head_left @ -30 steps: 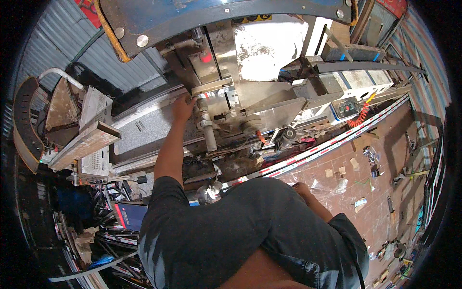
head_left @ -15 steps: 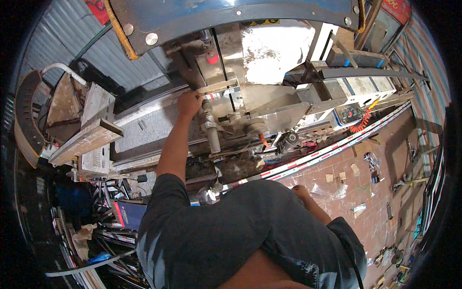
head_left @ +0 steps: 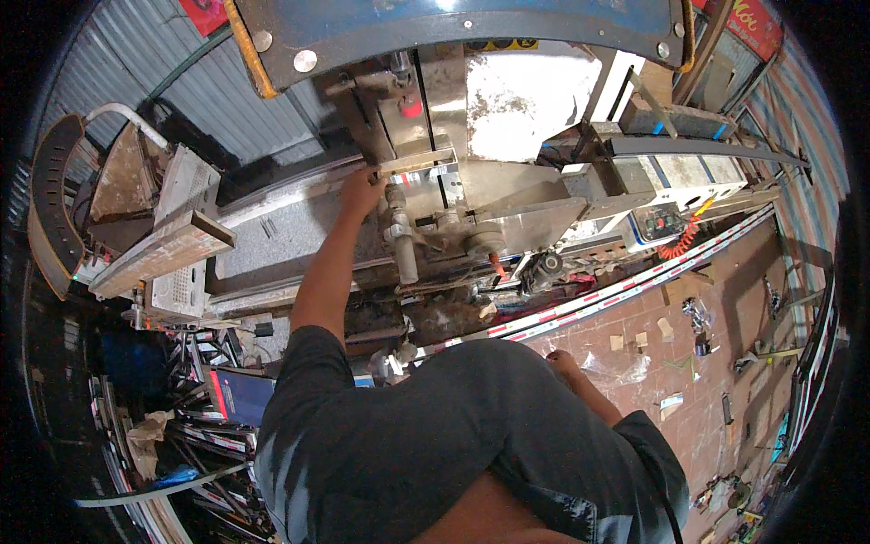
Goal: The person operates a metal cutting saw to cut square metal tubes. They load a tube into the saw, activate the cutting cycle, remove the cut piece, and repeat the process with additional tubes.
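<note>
Stretched forward, my left hand is closed at the left end of a short pale bar on the metal machine. Its fingertips are partly hidden. Just to the right of that hand stands a grey metal cylinder with a clamp-like fitting, and a red knob sits beyond the bar. My right hand is low beside my body, above the tiled floor. Part of it is covered by my dark shirt, and its fingers are too small and hidden to read.
A blue metal cover overhangs the machine. At left, a rectangular metal tube juts out beside a perforated panel. Long red-and-white strips run along the machine's base. A control box with a coiled red hose is at right; scraps litter the floor.
The whole view has shifted slightly, so the machine appears a little farther right. My left hand stays at the bar's left end, and my right hand stays beside my body.
</note>
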`<act>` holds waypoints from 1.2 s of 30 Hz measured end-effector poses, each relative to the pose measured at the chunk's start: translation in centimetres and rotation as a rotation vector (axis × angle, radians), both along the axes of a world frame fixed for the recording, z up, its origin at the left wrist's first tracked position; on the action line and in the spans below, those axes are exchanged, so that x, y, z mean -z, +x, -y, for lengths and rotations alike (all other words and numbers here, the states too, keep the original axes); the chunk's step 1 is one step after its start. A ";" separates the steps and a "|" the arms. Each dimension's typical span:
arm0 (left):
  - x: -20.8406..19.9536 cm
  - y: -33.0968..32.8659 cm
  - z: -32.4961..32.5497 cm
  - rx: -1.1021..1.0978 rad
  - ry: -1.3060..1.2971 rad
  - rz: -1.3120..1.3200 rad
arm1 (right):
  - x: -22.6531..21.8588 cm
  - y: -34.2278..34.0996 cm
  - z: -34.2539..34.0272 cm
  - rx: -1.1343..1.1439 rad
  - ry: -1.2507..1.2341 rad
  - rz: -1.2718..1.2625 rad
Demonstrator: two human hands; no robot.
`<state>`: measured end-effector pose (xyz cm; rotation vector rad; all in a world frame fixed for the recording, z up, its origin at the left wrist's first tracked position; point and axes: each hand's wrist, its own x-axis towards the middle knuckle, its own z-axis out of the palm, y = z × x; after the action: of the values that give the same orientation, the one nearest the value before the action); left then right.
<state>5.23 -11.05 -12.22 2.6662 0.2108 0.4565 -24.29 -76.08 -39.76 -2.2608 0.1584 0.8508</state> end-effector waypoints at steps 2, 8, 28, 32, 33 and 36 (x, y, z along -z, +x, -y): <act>1.0 -0.1 -0.8 0.021 0.009 0.144 | -0.1 -0.1 0.0 -0.007 -0.017 -0.001; 2.1 -1.3 -1.9 0.025 -0.046 0.139 | 1.2 -0.6 0.2 -0.049 -0.027 0.031; 6.4 -30.5 7.6 -0.439 -0.446 0.421 | -20.4 19.4 -14.0 -0.041 0.417 0.657; 4.0 -38.2 12.2 -0.543 -0.216 0.322 | -23.8 29.5 -20.1 -0.130 0.397 0.968; 3.5 -39.7 13.1 -0.538 -0.146 0.296 | -24.3 31.2 -21.6 -0.107 0.381 0.994; 3.2 -45.5 15.2 -0.580 -0.146 0.184 | -27.4 33.2 -24.0 -0.181 0.381 0.768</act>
<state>-40.32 -26.25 -15.39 2.3700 0.9310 0.8211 8.87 -52.07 -12.39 -2.0885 -0.5212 0.0367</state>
